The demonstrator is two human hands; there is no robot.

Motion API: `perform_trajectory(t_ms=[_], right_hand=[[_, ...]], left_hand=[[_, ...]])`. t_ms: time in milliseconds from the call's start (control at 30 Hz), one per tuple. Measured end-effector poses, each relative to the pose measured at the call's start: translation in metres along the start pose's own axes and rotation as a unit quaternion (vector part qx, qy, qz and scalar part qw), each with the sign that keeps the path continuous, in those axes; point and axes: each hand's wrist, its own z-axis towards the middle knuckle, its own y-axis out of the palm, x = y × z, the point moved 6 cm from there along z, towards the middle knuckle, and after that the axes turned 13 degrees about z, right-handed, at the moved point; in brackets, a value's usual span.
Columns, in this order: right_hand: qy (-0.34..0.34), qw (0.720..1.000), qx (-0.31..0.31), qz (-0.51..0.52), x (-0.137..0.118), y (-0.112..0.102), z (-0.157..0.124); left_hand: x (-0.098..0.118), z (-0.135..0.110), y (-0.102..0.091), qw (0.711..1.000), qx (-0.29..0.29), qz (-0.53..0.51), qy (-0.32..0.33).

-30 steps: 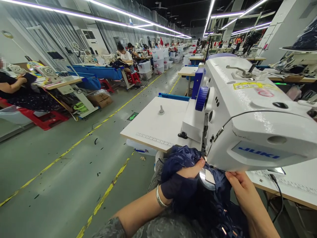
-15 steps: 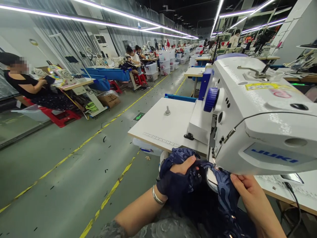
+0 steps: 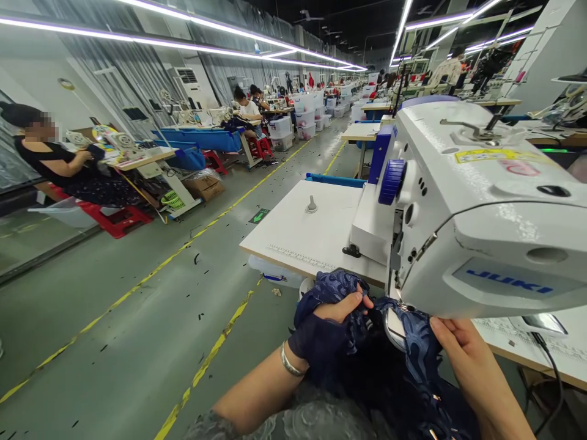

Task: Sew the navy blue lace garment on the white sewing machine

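A dark navy garment with a raised leafy pattern [image 3: 419, 339] lies over the narrow metal arm of a white sewing machine [image 3: 463, 183], under the needle area. My left hand [image 3: 342, 311] is closed on a bunched part of the garment, left of the needle; some of the cloth wraps over the back of the hand. Thumb and fingers of my right hand [image 3: 452, 339] pinch the garment's edge just right of the metal arm. Small shiny metal pieces show on the cloth lower down. The machine head hides part of the stitching spot.
A white worktable [image 3: 302, 226] with a printed ruler edge extends behind the machine. A clear plastic bin [image 3: 279, 275] sits beneath it. Across the aisle, a person in black [image 3: 55, 159] sits at another machine. A phone-like device [image 3: 545, 324] with a cable lies at right.
The camera view has shifted slightly. My left fingers have moved a little on the bunched cloth, while my right hand keeps its pinch. The garment stays at nearly the same place under the needle.
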Motion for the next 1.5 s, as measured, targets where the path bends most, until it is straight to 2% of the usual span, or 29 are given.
perform_trajectory(t_ms=[100, 233, 333, 400, 500, 600, 667, 733, 800, 933, 1033, 1100, 1200, 1300, 1400, 1500], right_hand=[[-0.022, 1.000, -0.017, -0.004, -0.009, 0.007, -0.004], [-0.058, 0.998, -0.005, -0.032, -0.026, 0.009, -0.016], [-0.075, 0.996, -0.027, -0.036, -0.036, 0.001, -0.032], [-0.059, 0.996, -0.043, -0.042, -0.035, -0.015, -0.046], [0.035, 0.995, -0.055, -0.076, -0.008, -0.055, -0.065], [0.134, 0.977, -0.067, -0.151, 0.041, -0.102, -0.077], [0.127, 0.959, -0.031, -0.250, 0.067, -0.128, -0.078], [0.090, 0.941, 0.011, -0.327, 0.079, -0.135, -0.076], [0.058, 0.944, -0.006, -0.324, 0.077, -0.114, -0.070], [0.060, 0.976, -0.148, -0.150, 0.047, -0.019, -0.060], [0.051, 0.973, -0.220, -0.048, 0.028, 0.043, -0.054], [0.054, 0.968, -0.244, -0.007, 0.027, 0.065, -0.049], [0.062, 0.967, -0.246, -0.005, 0.027, 0.069, -0.046], [0.058, 0.967, -0.238, -0.077, 0.012, 0.053, -0.050], [0.026, 0.969, -0.192, -0.151, -0.016, 0.032, -0.051], [-0.004, 0.971, -0.129, -0.201, -0.035, 0.013, -0.038]], left_hand=[[-0.001, 0.001, 0.001, 0.999, 0.008, 0.044, 0.002], [0.000, 0.000, 0.003, 0.995, 0.017, 0.101, 0.019], [0.002, 0.000, 0.002, 0.989, 0.019, 0.142, 0.042], [0.000, 0.000, -0.001, 0.987, 0.020, 0.154, 0.040], [-0.002, 0.000, -0.008, 0.989, 0.015, 0.145, 0.022], [-0.001, -0.001, -0.014, 0.988, 0.019, 0.152, 0.018], [0.001, -0.002, -0.012, 0.987, 0.001, 0.156, 0.023], [0.001, -0.004, -0.007, 0.988, -0.024, 0.153, 0.023], [-0.001, -0.009, -0.001, 0.991, -0.043, 0.126, -0.002], [-0.007, -0.023, 0.016, 0.987, -0.127, 0.072, -0.067], [-0.004, -0.031, 0.024, 0.979, -0.171, 0.097, -0.062], [-0.002, -0.033, 0.023, 0.977, -0.177, 0.113, -0.042], [-0.006, -0.034, 0.016, 0.979, -0.164, 0.118, -0.038], [-0.013, -0.031, 0.006, 0.983, -0.135, 0.107, -0.063], [-0.011, -0.024, 0.005, 0.982, -0.123, 0.136, -0.052], [-0.006, -0.012, 0.015, 0.979, -0.115, 0.158, -0.052]])
